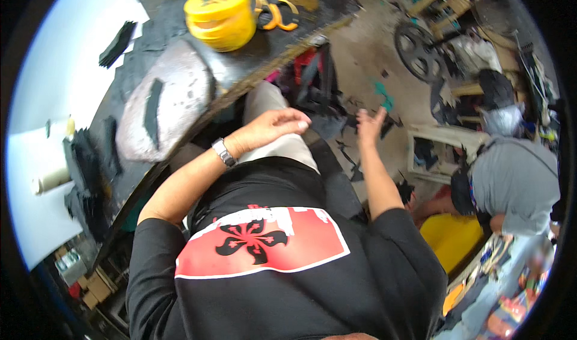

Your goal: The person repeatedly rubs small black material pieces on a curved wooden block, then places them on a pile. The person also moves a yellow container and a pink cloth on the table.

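Dark workbench (pixel 255 54) at the left: one yellow tub (pixel 220 27), one pair of scissors (pixel 276 17) with orange handles, one pale stone slab (pixel 187 100). On the slab lies one dark strip (pixel 152 115). Across the floor I count one spoked wheel (pixel 418 51) and one co-worker (pixel 514 178) in grey. Two hands observed: left hand (pixel 270 130) loosely curved above the lap, its grip not determinable from here; right hand (pixel 371 125) spread wide, farther right. Strip sits left of both, apart from the left, well apart from the right.
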The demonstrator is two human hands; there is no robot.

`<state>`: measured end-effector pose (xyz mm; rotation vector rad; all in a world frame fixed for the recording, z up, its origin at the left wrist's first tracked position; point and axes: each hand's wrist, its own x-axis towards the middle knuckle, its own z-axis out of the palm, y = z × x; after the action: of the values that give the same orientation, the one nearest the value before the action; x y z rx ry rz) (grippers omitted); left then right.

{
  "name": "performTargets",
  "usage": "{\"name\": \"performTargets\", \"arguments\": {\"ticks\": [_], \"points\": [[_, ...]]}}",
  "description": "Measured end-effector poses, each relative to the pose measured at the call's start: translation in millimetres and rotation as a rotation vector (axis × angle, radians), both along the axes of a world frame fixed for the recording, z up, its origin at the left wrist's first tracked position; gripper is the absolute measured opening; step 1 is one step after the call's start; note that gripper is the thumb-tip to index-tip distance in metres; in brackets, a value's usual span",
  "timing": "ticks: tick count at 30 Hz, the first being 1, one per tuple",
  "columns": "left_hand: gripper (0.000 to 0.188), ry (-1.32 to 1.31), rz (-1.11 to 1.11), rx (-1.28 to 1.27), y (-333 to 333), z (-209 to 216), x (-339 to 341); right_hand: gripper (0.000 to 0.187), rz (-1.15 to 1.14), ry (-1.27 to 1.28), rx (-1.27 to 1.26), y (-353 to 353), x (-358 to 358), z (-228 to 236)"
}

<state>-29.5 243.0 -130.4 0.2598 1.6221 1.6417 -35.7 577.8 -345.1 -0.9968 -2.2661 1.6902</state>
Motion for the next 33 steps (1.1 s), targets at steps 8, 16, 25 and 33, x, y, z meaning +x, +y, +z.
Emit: {"name": "performTargets", "arguments": {"ticks": [8,16,25,33], "points": [[0.033,0.273,0.261,0.012,-88.2,95.2,68.1,0.049,0.265,0.684,-0.421,-84.3,-40.4,206.9],[0.02,0.751,0.782,-0.462,-180.8,108.0,126.0,0.031,0.923,0.902,0.325,-199.7,-80.9,331.1],[0.023,0.925,0.923,-0.554,-212.5,110.6,114.1,0.079,1.069,0.66,0.766,-265.7,-166.7,356.1],[0.099,0.976,0.668,-0.46,-153.7,94.8,-8.2,0.097,0.996,0.434,0.476,-279.9,-163.5,355.2]]}}
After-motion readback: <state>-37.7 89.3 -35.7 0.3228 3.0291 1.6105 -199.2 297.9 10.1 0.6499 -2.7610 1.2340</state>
